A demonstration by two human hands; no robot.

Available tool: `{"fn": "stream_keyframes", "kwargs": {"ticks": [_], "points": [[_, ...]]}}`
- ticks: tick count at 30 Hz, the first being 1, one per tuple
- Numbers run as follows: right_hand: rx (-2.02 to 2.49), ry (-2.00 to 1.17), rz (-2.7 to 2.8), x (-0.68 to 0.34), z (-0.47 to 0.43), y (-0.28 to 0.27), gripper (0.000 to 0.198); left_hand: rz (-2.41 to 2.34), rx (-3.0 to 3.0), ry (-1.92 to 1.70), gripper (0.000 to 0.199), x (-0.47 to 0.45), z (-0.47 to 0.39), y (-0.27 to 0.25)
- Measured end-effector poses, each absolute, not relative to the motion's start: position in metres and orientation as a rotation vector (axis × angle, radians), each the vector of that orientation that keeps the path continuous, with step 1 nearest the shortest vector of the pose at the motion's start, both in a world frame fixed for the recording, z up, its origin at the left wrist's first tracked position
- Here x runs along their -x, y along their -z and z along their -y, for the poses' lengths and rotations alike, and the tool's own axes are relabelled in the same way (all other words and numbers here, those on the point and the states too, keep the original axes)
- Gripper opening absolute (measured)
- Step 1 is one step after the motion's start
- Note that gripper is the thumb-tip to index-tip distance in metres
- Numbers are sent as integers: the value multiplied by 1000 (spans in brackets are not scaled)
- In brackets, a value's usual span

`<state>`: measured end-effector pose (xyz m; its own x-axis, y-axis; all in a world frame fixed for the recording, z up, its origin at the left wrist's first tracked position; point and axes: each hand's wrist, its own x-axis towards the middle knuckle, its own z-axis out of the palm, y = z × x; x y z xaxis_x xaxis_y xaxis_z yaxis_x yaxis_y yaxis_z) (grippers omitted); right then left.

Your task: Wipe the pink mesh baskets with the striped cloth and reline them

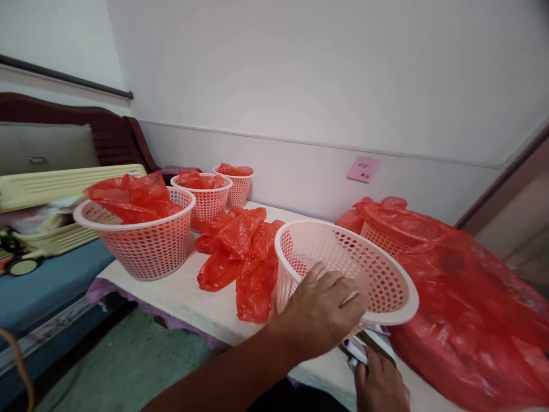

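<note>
A pale pink perforated plastic basket (386,289) stands in front of me, tilted towards me, with nothing seen inside it. My left hand (323,312) lies over its near rim, fingers bent over the edge and the thumb hidden. Just below the basket's right side, my right hand (381,380) is closed at a small white and dark object (357,350), whose kind I cannot make out. Left of the basket lies a crumpled red plastic bag (240,252), spread loosely on the white-covered table (171,300).
Pink baskets with red bags in them, a large one (141,249), a middle one (210,200) and a far one (240,189), line the left. A big red bag (467,320) bulges at right. An open yellow suitcase (64,237) lies on a bed. A pink note (363,170) is on the wall.
</note>
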<state>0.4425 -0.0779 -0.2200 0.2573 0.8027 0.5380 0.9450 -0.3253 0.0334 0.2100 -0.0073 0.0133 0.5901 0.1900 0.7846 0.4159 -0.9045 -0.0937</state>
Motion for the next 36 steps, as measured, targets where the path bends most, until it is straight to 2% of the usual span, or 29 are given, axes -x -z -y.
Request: {"fn": "stream_keyframes", "kwargs": {"ticks": [4,7,8,10,13,16,21,31,36], "points": [[2236,681,1619,-444,77,222,34,675,2441,1734,29,-191,29,15],[2265,689,1607,-444,77,223,34,1082,2453,1942,27,-166,27,63],[2271,690,1605,-444,78,223,35,1306,2473,1890,25,-158,22,82],[2278,675,1603,-444,78,223,34,1698,2563,1547,26,-143,10,120],[2283,652,1598,-443,78,223,33,1868,2610,1332,44,-126,-8,165],[2262,670,1589,-443,78,223,33,1965,2651,1236,39,-116,-20,186],[2241,726,1574,-444,77,226,33,2088,2617,1421,13,-103,-38,191],[2211,773,1563,-444,76,226,30,2442,1666,2555,29,-87,-38,159],[2217,749,1574,-445,77,226,30,2506,1266,2945,32,-82,-13,145]]}}
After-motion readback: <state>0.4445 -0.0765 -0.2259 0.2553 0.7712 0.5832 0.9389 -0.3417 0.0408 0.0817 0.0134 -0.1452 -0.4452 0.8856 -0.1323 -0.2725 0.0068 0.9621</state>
